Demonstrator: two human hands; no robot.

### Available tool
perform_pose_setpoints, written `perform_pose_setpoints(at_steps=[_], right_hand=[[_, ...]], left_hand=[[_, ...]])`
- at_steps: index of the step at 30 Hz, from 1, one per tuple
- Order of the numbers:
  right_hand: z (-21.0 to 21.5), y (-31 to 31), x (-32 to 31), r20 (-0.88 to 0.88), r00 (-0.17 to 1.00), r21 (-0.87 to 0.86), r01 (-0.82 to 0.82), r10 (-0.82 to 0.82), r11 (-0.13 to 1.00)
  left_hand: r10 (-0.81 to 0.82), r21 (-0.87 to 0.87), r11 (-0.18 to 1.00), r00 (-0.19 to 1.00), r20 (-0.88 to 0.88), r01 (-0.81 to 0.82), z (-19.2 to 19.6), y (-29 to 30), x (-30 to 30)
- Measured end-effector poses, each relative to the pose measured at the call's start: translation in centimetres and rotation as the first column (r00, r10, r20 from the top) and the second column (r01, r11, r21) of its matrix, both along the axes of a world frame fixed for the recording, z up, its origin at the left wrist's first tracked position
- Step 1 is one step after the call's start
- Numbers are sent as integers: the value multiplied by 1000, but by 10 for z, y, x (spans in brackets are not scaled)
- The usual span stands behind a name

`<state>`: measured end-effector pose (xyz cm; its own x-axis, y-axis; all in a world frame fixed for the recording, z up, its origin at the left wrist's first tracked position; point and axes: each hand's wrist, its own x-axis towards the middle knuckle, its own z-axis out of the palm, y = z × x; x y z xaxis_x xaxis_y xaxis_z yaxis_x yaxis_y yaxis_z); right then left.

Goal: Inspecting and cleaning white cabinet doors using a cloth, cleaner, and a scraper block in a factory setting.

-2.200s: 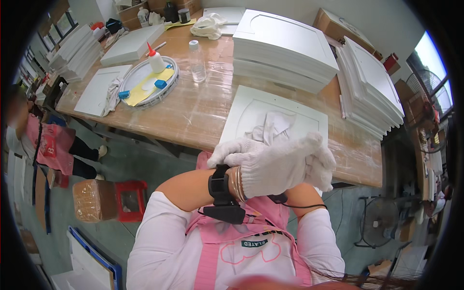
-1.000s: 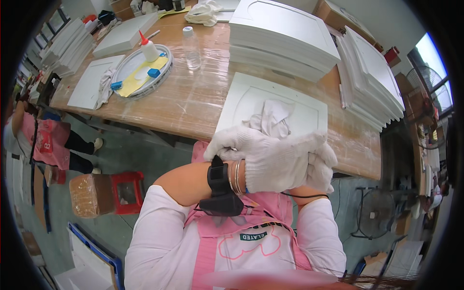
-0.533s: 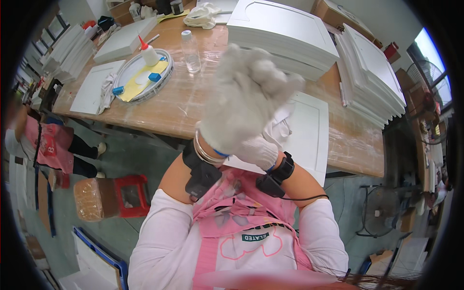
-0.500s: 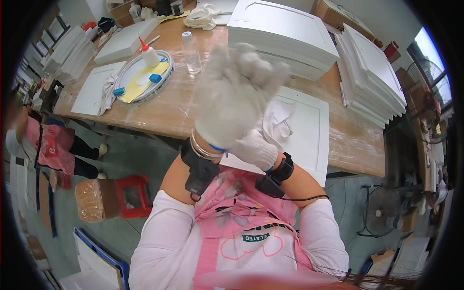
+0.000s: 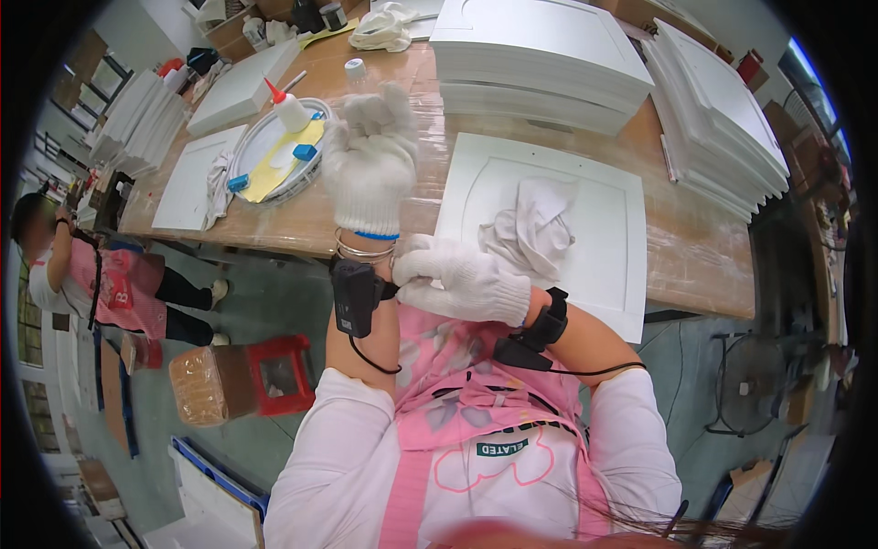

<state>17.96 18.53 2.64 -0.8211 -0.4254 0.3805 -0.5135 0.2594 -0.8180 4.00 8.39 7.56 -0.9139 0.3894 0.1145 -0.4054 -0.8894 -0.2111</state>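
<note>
A long wooden worktable wrapped in clear plastic film point(image 5: 302, 215) runs across the upper part of the view, its edge bending with the lens. Tall stacks of white moulded panels point(image 5: 540, 50) sit along its far side and right end point(image 5: 722, 128). Below it lies a grey-green concrete floor point(image 5: 265, 302), with a small red plastic stool point(image 5: 279, 375) and a brown wrapped bundle point(image 5: 197, 389) just beside it. Daylight enters through a window at upper right point(image 5: 809, 87).

- You are in a workshop that makes or finishes white panel doors.
- Stacks of white panels point(image 5: 549, 46) crowd your long wooden workbench point(image 5: 695, 247).
- A glue bottle point(image 5: 288, 110) stands in a round tray point(image 5: 265, 156).
- Another aproned worker point(image 5: 101, 279) stands on the concrete floor.
</note>
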Motion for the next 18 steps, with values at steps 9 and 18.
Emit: perform_pose_setpoints(at_steps=[9, 18], right_hand=[[-17, 7, 8, 638, 749, -387, 112, 178, 915], [-22, 6, 21, 610, 772, -429, 131, 179, 894]], left_hand=[[-64, -304, 952, 996, -59, 43, -30, 24, -7], [116, -656, 733, 983, -141, -181, -32, 32, -1]])
